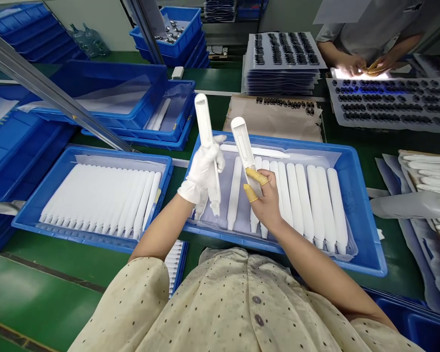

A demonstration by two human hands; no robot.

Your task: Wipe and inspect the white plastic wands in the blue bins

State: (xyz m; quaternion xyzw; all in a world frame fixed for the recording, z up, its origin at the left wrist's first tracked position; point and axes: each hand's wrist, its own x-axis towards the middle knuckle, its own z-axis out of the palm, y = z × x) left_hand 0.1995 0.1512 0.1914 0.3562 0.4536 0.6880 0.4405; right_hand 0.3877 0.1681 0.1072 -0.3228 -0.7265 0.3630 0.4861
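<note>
Left hand (201, 173), right hand (266, 200) hold white wands (205, 120) upright (slightly splayed).

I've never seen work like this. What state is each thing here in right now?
Left hand in a white glove, shut around a long white slotted piece, held nearly upright.
Right hand with yellow rubber finger cots, shut around a second long white slotted piece, held tilted.
Blue plastic tray on the right, holding white pieces laid side by side.
Blue plastic tray on the left, holding white pieces packed side by side.

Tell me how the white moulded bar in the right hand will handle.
The white moulded bar looks stiff, standing straight from the right hand. Probably light, held in just the fingers. Its rounded sides might let it roll.
</note>
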